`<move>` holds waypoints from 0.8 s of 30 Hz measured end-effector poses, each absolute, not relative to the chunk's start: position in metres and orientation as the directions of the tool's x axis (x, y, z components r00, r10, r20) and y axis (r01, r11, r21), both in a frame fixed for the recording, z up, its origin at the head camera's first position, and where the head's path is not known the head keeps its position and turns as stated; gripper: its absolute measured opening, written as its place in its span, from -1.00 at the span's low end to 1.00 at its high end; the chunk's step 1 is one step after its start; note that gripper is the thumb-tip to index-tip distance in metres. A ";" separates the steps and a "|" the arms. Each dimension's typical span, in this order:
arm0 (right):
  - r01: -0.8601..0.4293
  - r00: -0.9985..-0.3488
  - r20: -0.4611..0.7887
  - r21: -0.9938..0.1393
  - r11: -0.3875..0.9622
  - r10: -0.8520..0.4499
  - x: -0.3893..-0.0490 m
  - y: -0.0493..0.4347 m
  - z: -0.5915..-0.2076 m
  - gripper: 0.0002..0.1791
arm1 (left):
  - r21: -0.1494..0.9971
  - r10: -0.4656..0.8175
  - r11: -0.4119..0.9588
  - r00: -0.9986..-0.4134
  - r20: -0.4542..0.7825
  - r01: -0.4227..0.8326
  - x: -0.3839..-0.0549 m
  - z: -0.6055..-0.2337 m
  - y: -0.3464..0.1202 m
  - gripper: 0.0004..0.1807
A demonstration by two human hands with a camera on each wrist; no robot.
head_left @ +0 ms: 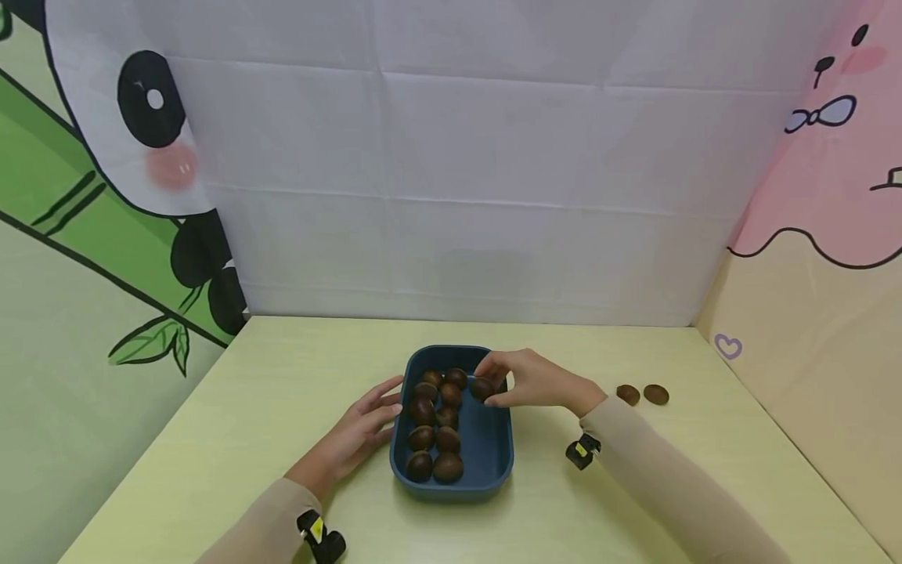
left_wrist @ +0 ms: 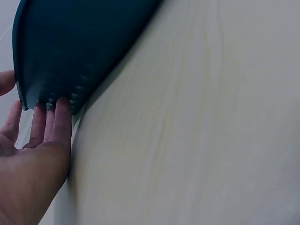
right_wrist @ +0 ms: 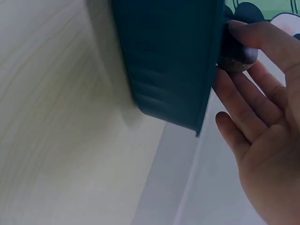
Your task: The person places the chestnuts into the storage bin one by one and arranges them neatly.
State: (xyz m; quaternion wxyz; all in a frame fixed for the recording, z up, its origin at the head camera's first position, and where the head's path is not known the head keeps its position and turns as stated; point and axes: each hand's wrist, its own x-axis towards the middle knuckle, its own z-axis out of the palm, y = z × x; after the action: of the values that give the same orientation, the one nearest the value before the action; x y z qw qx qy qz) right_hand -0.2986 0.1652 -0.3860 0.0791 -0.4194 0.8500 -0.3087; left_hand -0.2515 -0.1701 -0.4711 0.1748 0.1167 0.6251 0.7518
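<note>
My right hand [head_left: 532, 380] pinches a dark brown chestnut [head_left: 482, 388] between thumb and fingers, over the far right part of a blue rectangular box [head_left: 486, 489]. In the right wrist view the same chestnut [right_wrist: 238, 58] shows at the box's rim. Two columns of chestnuts [head_left: 447, 468] fill the box's left and middle, while its blue floor shows along the right. My left hand [head_left: 362, 431] rests at the box's left side with its fingers extended. The left wrist view has those fingertips [left_wrist: 62, 105] against the outer wall of the box.
Two more chestnuts [head_left: 656, 394] lie on the pale wooden table [head_left: 585, 501], right of the box and beyond my right wrist. A white cloth screen [head_left: 479, 196] stands behind the table, with printed cartoon panels at both sides.
</note>
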 end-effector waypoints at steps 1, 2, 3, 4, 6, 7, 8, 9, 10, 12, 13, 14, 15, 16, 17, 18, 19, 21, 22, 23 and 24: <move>-0.668 -0.633 0.117 -0.582 0.464 -0.765 -0.300 0.161 -0.388 -0.58 | 0.980 0.410 -0.159 -0.911 -0.043 -0.118 -0.252 -0.471 -0.170 -0.30; -0.670 -0.632 0.107 -0.572 0.472 -0.768 -0.301 0.158 -0.390 -0.58 | 0.980 0.411 -0.162 -0.911 -0.042 -0.119 -0.252 -0.471 -0.170 -0.30; -0.674 -0.630 0.098 -0.562 0.479 -0.770 -0.302 0.155 -0.393 -0.59 | 0.979 0.412 -0.164 -0.910 -0.042 -0.120 -0.253 -0.471 -0.170 -0.30; -0.677 -0.628 0.089 -0.552 0.487 -0.773 -0.302 0.153 -0.395 -0.59 | 0.979 0.411 -0.164 -0.911 -0.043 -0.121 -0.253 -0.471 -0.170 -0.30; -0.684 -0.624 0.071 -0.530 0.500 -0.778 -0.303 0.149 -0.398 -0.59 | 0.979 0.410 -0.163 -0.911 -0.044 -0.121 -0.253 -0.472 -0.170 -0.30; -0.690 -0.621 0.065 -0.518 0.505 -0.781 -0.303 0.147 -0.399 -0.59 | 0.980 0.408 -0.161 -0.912 -0.044 -0.119 -0.253 -0.472 -0.170 -0.30; -0.695 -0.618 0.061 -0.508 0.508 -0.784 -0.304 0.146 -0.401 -0.59 | 0.980 0.405 -0.160 -0.913 -0.045 -0.119 -0.253 -0.472 -0.170 -0.30; -0.698 -0.618 0.056 -0.499 0.514 -0.784 -0.304 0.145 -0.402 -0.59 | 0.980 0.401 -0.158 -0.915 -0.046 -0.119 -0.253 -0.472 -0.170 -0.31; -0.699 -0.618 0.052 -0.493 0.518 -0.784 -0.304 0.143 -0.402 -0.59 | 0.980 0.397 -0.158 -0.917 -0.048 -0.119 -0.252 -0.472 -0.170 -0.31; -0.700 -0.623 0.045 -0.478 0.531 -0.781 -0.306 0.141 -0.404 -0.60 | 0.980 0.391 -0.156 -0.919 -0.050 -0.120 -0.252 -0.472 -0.170 -0.32; -0.700 -0.627 0.041 -0.469 0.539 -0.778 -0.307 0.140 -0.404 -0.60 | 0.981 0.391 -0.155 -0.919 -0.049 -0.118 -0.252 -0.472 -0.170 -0.32; -0.700 -0.631 0.035 -0.457 0.549 -0.775 -0.307 0.139 -0.405 -0.61 | 0.981 0.391 -0.154 -0.919 -0.050 -0.119 -0.252 -0.472 -0.170 -0.32; -0.699 -0.634 0.028 -0.446 0.558 -0.773 -0.308 0.139 -0.405 -0.61 | 0.981 0.393 -0.154 -0.918 -0.049 -0.118 -0.252 -0.472 -0.170 -0.32; -0.698 -0.637 0.019 -0.438 0.566 -0.771 -0.309 0.138 -0.405 -0.62 | 0.981 0.397 -0.154 -0.917 -0.047 -0.117 -0.251 -0.472 -0.170 -0.32; -0.697 -0.639 0.010 -0.431 0.573 -0.769 -0.309 0.138 -0.405 -0.63 | 0.982 0.401 -0.153 -0.915 -0.045 -0.115 -0.251 -0.472 -0.170 -0.32; -0.696 -0.640 0.001 -0.424 0.579 -0.769 -0.309 0.137 -0.406 -0.65 | 0.982 0.404 -0.152 -0.914 -0.042 -0.113 -0.251 -0.472 -0.170 -0.32; -0.694 -0.640 -0.008 -0.421 0.583 -0.768 -0.309 0.137 -0.406 -0.67 | 0.982 0.407 -0.153 -0.913 -0.041 -0.112 -0.251 -0.472 -0.170 -0.32; -0.692 -0.640 -0.017 -0.424 0.585 -0.768 -0.310 0.136 -0.406 -0.70 | 0.982 0.408 -0.153 -0.912 -0.039 -0.111 -0.251 -0.472 -0.170 -0.32; -0.690 -0.641 -0.019 -0.425 0.586 -0.768 -0.310 0.135 -0.406 -0.71 | 0.982 0.408 -0.153 -0.912 -0.039 -0.110 -0.251 -0.472 -0.170 -0.32; -0.690 -0.641 -0.019 -0.422 0.587 -0.767 -0.310 0.135 -0.406 -0.72 | 0.982 0.410 -0.151 -0.911 -0.038 -0.109 -0.251 -0.472 -0.170 -0.32; -0.690 -0.644 -0.019 -0.417 0.591 -0.765 -0.310 0.135 -0.407 -0.73 | 0.983 0.411 -0.151 -0.911 -0.038 -0.109 -0.251 -0.472 -0.170 -0.32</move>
State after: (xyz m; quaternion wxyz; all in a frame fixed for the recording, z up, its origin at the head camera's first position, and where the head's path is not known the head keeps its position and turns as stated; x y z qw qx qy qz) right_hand -0.3099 0.1348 -0.4067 0.0985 -0.4102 0.8866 -0.1897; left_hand -0.2513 -0.1699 -0.4717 0.1734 0.1200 0.6281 0.7490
